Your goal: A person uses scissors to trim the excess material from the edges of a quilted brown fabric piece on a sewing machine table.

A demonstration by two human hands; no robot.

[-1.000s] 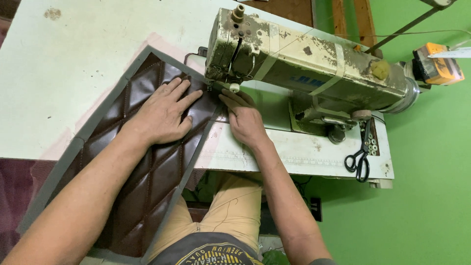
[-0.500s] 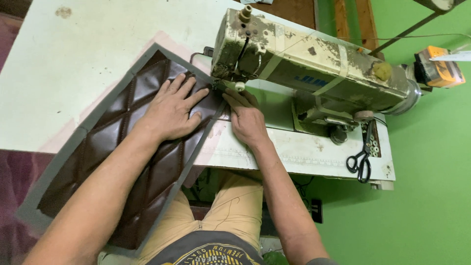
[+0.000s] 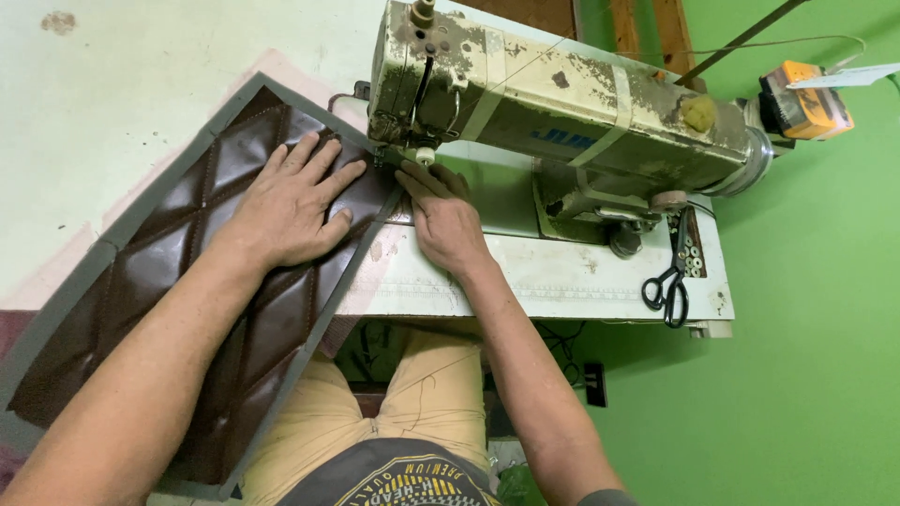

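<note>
The left hand (image 3: 295,201) lies flat on a dark brown quilted panel (image 3: 178,309). Its fingers are spread wide and press down on the panel. It does not grip anything.

The panel has diamond shapes stitched into it and a grey border (image 3: 89,267) all around. It lies slanted across the tabletop (image 3: 122,103). Its top corner is at the needle end of the sewing machine (image 3: 562,112), and its lower part hangs off the near edge of the tabletop, over the person's lap.

The right hand (image 3: 445,220) is just beside the left hand, on the right edge of the panel. It lies palm down, with the fingers stretched out toward the needle spot. Its fingertips touch the grey border there. This hand is also flat and grips nothing.

The sewing machine is old and cream coloured, with worn paint. It stands along the far right part of the tabletop.

A pair of black scissors (image 3: 667,286) lies near the right edge of the tabletop, well apart from both hands.

An orange and grey box (image 3: 802,98) sits past the right end of the machine. The wall behind it is green.

The person wears tan shorts (image 3: 403,403).
</note>
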